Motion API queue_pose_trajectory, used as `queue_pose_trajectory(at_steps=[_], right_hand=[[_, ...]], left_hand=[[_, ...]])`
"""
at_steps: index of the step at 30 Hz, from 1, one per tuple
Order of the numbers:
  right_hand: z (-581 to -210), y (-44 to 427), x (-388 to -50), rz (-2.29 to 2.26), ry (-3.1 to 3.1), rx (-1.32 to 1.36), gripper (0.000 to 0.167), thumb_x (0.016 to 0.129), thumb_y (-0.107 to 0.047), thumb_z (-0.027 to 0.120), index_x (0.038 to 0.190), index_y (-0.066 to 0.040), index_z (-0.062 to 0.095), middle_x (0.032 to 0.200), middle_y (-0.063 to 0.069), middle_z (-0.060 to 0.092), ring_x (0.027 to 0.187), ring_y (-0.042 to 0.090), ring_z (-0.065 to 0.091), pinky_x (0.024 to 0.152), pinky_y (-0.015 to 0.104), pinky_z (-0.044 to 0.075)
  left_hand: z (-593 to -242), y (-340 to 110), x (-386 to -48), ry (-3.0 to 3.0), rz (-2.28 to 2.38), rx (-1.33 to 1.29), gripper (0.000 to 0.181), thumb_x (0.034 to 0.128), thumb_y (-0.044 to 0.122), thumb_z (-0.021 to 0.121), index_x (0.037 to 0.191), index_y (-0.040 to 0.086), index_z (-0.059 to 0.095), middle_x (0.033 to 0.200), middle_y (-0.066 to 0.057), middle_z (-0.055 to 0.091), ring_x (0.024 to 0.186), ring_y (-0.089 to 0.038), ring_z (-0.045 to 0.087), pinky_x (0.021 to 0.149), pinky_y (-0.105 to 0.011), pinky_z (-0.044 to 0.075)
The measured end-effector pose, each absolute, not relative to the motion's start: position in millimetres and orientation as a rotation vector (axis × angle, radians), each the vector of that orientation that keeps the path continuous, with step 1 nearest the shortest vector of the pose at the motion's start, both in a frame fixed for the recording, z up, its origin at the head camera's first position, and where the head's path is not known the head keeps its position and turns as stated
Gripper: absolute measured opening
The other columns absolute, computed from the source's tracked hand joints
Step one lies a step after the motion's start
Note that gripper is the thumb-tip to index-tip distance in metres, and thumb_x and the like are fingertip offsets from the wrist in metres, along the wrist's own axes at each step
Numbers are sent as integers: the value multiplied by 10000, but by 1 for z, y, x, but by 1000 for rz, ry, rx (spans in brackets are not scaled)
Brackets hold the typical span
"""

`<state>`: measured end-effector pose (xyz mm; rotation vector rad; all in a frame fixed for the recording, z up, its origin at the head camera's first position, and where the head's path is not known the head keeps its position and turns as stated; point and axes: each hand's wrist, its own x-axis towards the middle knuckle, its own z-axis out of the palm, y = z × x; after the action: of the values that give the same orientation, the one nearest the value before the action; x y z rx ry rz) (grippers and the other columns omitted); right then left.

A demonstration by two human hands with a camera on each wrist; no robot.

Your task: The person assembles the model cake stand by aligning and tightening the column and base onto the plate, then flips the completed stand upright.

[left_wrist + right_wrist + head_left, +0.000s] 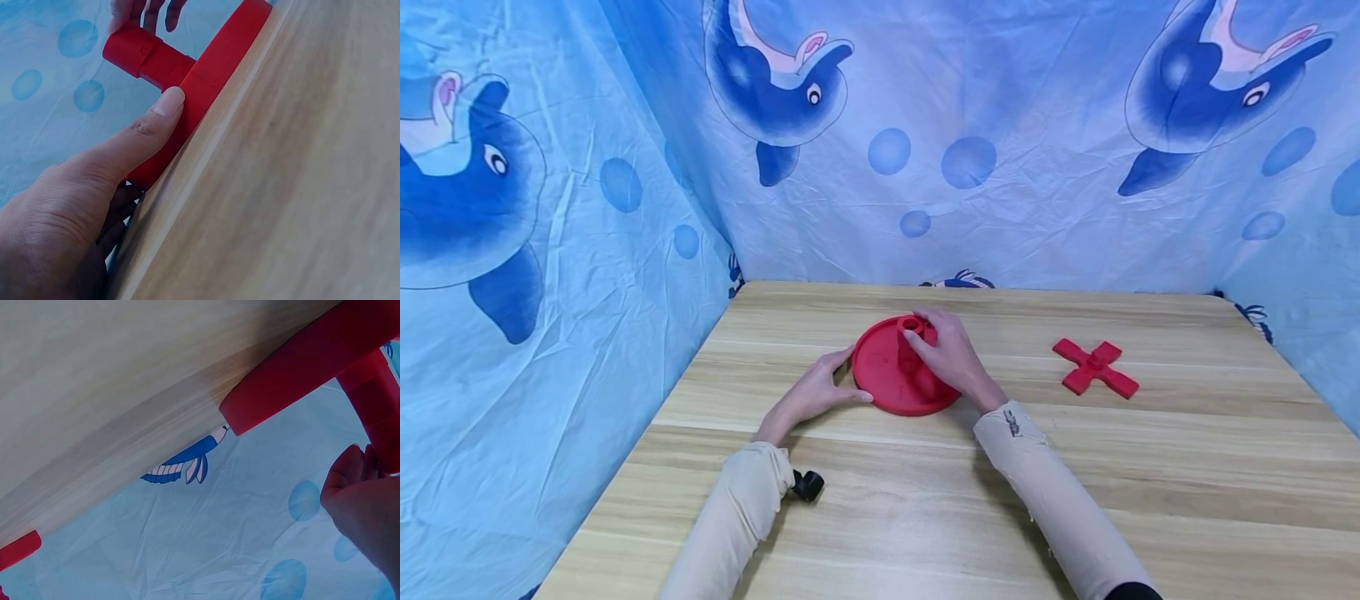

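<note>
A round red disc with a raised rim (876, 371) lies flat on the wooden table. From its face rises a thick red post (908, 357), hollow at the top. My left hand (814, 392) holds the disc's left edge, thumb at the near side and fingers round the far side. In the left wrist view that thumb presses the rim of the disc (215, 78). My right hand (953, 354) grips the upper end of the post between thumb and fingers. The right wrist view shows the post (375, 403) upright on the disc, with the right hand (369, 506) at its top.
A flat red four-armed cross piece (1096, 368) with a small raised centre lies on the table (910, 508) to the right. A black object (808, 486) sits by the left sleeve. A blue dolphin-print cloth (1037, 225) hangs behind the table and at its sides.
</note>
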<state>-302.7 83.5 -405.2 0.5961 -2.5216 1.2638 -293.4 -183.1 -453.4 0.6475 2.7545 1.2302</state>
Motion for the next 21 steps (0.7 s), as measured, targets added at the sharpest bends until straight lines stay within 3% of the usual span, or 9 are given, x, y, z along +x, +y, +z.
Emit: queue_pose_trajectory(at_steps=[15,21], right_hand=[[-404,86,-302,1271,-2522,599,503,1003,-176,691,1458,-1,564,1390,180,591,1320,349,483,998,515,534],[-403,86,-304,1252,-2487,623,470,1002,-188,701,1415,16,605,1357,190,612,1301,352,502,1057,514,483]], left_hand=[[-454,-183,-293,2745,1247,670,1043,802,511,879,1619,120,363,1596,-23,438,1481,-253,361,1191,-493,326],[-454,-183,-294,2757,1234,639,1040,795,520,881,1621,152,368,1597,-11,435,1479,-238,357,1196,-479,316]])
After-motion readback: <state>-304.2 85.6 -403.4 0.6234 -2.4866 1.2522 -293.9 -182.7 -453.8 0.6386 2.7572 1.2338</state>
